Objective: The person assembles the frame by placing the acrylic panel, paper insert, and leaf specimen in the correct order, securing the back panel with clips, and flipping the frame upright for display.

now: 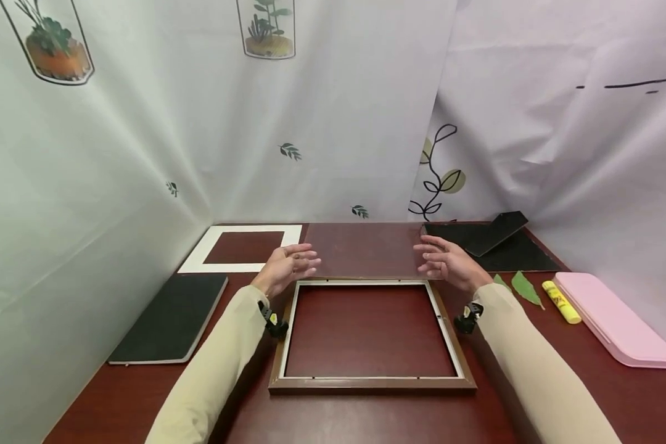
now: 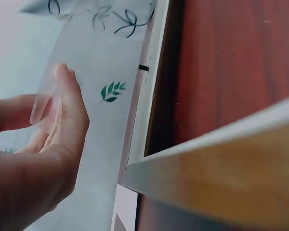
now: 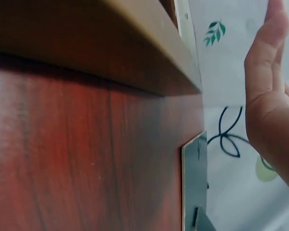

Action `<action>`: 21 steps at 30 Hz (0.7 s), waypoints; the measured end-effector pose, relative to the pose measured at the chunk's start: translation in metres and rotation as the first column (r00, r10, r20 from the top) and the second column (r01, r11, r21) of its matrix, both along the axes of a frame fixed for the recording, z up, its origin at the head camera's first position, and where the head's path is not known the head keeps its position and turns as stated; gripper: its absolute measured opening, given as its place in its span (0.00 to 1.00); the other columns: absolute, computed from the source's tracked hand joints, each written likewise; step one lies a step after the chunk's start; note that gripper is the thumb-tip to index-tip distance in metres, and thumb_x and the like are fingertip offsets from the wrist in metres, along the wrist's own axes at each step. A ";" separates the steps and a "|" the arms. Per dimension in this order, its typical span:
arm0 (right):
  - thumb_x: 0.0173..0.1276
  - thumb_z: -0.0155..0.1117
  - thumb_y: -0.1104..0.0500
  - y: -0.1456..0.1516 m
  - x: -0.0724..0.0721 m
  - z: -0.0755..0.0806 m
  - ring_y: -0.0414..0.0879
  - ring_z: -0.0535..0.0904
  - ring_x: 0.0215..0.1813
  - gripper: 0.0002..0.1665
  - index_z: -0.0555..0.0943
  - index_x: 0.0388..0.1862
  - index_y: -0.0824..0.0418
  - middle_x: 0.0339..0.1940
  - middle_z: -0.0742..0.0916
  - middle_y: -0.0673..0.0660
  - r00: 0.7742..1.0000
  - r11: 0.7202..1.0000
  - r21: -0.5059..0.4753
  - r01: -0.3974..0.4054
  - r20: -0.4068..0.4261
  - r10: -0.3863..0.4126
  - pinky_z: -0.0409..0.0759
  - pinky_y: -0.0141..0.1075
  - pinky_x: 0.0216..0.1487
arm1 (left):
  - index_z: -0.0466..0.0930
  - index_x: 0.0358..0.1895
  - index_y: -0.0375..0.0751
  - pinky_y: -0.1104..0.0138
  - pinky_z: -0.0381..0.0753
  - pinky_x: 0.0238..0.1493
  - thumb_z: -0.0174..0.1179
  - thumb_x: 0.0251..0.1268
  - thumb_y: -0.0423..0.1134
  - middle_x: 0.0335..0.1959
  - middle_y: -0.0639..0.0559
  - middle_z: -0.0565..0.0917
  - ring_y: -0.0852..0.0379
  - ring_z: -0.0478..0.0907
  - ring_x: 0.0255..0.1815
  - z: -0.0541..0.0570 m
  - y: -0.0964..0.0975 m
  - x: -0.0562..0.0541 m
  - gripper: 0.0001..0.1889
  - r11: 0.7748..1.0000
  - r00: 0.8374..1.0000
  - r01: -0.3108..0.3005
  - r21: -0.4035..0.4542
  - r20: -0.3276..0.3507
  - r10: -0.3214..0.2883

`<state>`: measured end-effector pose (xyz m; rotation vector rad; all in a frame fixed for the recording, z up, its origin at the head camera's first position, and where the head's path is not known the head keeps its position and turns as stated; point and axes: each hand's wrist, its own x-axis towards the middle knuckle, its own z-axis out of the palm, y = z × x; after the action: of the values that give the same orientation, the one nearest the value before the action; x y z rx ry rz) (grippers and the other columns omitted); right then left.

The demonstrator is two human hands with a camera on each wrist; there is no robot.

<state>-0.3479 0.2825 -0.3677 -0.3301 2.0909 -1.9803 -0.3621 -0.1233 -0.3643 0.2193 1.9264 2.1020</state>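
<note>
A clear sheet (image 1: 366, 250) spans the gap between both hands, beyond the brown picture frame (image 1: 373, 387). My left hand (image 1: 291, 266) holds its left side; in the left wrist view a corner of the clear sheet (image 2: 41, 115) shows between thumb and fingers, above the table. The right hand (image 1: 449, 262) holds the opposite side, fingers spread at the edge; the right wrist view cuts off the fingertips. Both forearms pass beside the frame, which lies flat with its white inner lip facing up.
At the back left lies a white mat (image 1: 200, 248), with a black notebook (image 1: 166, 320) nearer. A black backing board (image 1: 533, 256) with a stand sits at the back right. Green leaves (image 1: 524, 287), a yellow glue stick (image 1: 560, 301) and a pink case (image 1: 610, 317) lie along the right.
</note>
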 end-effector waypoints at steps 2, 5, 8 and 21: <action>0.78 0.54 0.62 -0.001 0.004 0.002 0.36 0.84 0.38 0.42 0.47 0.83 0.62 0.73 0.73 0.56 1.000 1.000 0.020 -0.007 -0.007 0.007 0.83 0.30 0.43 | 0.58 0.76 0.32 0.69 0.84 0.52 0.47 0.74 0.23 0.73 0.31 0.68 0.59 0.85 0.53 0.002 -0.003 0.007 0.29 0.999 0.999 0.030 -0.032 -0.011 -0.030; 0.76 0.57 0.63 -0.002 0.012 0.003 0.36 0.83 0.38 0.41 0.50 0.81 0.62 0.75 0.70 0.56 1.000 0.999 0.036 -0.006 -0.005 0.007 0.83 0.30 0.44 | 0.60 0.75 0.31 0.70 0.84 0.49 0.51 0.74 0.26 0.72 0.30 0.69 0.61 0.86 0.51 0.002 -0.008 0.019 0.28 0.991 0.997 0.056 -0.120 -0.046 -0.062; 0.74 0.60 0.63 -0.001 0.022 0.003 0.37 0.84 0.38 0.39 0.55 0.78 0.59 0.70 0.74 0.51 1.000 0.999 0.026 -0.023 0.004 0.023 0.84 0.29 0.42 | 0.65 0.72 0.30 0.68 0.84 0.47 0.56 0.73 0.29 0.68 0.30 0.74 0.63 0.85 0.46 -0.002 -0.015 0.027 0.26 0.973 0.992 0.068 -0.219 -0.090 -0.090; 0.71 0.60 0.71 -0.005 0.071 -0.012 0.42 0.88 0.51 0.40 0.56 0.76 0.55 0.66 0.76 0.47 0.995 0.995 -0.025 -0.091 -0.033 0.091 0.87 0.34 0.40 | 0.75 0.58 0.27 0.70 0.78 0.30 0.64 0.64 0.30 0.40 0.38 0.87 0.61 0.79 0.32 -0.001 -0.033 0.068 0.20 0.824 0.905 0.105 -0.557 -0.289 -0.311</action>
<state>-0.2769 0.2770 -0.3794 -0.4561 2.0314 -1.9643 -0.2938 -0.1562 -0.3653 0.7139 2.4784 1.3774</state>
